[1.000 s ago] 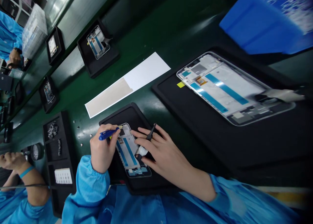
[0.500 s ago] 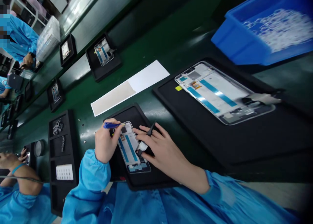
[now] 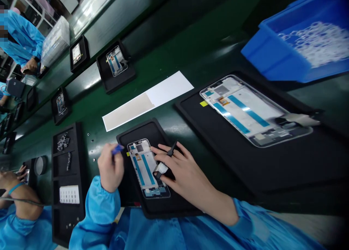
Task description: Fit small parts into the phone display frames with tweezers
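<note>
One thin, silver-rimmed, rectangular phone frame (image 3: 144, 168) with two teal strips is being carried by a shallow matte-black tray (image 3: 144, 128), lying at a slant in front of the wearer. Handling: frame is being judged light and stiff, rim probably smooth and a bit slippery, inner parts likely fragile; the silver-and-black flexible flap (image 3: 161, 168) at its right side is being judged soft and easily creased. Best hold is being placed at the long outer rims, clear of flap and strips. Relative to fingers: frame is being seen just apart from the left hand (image 3: 110, 170), on that hand's right; its right long edge is being met or nearly met by fingertips of the right hand (image 3: 188, 173). Left fingers are being held curled around a blue pen-shaped tool (image 3: 117, 149), blurred. Right fingers are being held spread, flap being seen between thumb and index finger; whether it is being pinched cannot be told.
</note>
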`<state>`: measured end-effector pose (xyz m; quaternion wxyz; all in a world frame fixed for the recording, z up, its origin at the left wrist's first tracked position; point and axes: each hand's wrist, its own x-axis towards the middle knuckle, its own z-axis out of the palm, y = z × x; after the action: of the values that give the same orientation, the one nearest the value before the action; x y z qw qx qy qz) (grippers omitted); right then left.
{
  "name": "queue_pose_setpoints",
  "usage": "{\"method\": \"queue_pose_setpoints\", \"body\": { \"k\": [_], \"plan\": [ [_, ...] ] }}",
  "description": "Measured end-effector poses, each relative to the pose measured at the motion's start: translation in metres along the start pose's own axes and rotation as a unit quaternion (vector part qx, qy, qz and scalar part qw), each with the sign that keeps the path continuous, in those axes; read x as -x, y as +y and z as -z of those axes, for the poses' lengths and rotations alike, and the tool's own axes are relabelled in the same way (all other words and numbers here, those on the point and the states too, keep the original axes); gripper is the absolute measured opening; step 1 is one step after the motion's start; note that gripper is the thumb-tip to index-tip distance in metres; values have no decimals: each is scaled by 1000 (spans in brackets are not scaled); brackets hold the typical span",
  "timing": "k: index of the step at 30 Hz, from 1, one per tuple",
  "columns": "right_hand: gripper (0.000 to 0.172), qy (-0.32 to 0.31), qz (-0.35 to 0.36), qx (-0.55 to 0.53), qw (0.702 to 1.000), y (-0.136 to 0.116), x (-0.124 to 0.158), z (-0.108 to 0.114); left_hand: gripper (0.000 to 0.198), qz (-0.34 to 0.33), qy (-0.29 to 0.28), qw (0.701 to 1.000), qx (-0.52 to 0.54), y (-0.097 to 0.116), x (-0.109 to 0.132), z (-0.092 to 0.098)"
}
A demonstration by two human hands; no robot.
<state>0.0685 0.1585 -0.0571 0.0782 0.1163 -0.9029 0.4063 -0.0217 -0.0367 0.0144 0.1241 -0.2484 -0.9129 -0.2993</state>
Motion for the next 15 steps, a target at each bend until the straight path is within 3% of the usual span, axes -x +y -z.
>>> {"method": "queue_pose_setpoints", "body": {
  "k": [2, 5, 15],
  "plan": [
    [33, 2, 0, -1, 1000, 0, 0, 0, 24, -65, -93, 987, -112, 1, 6, -4],
    [35, 12, 5, 1, 1000, 0, 0, 0, 32, -122, -145, 960, -208, 0, 13, -13],
    [33, 26, -1, 0, 1000, 1, 0, -5, 38, -95, -263, 908, -313, 6, 3, -16]
  ]
}}
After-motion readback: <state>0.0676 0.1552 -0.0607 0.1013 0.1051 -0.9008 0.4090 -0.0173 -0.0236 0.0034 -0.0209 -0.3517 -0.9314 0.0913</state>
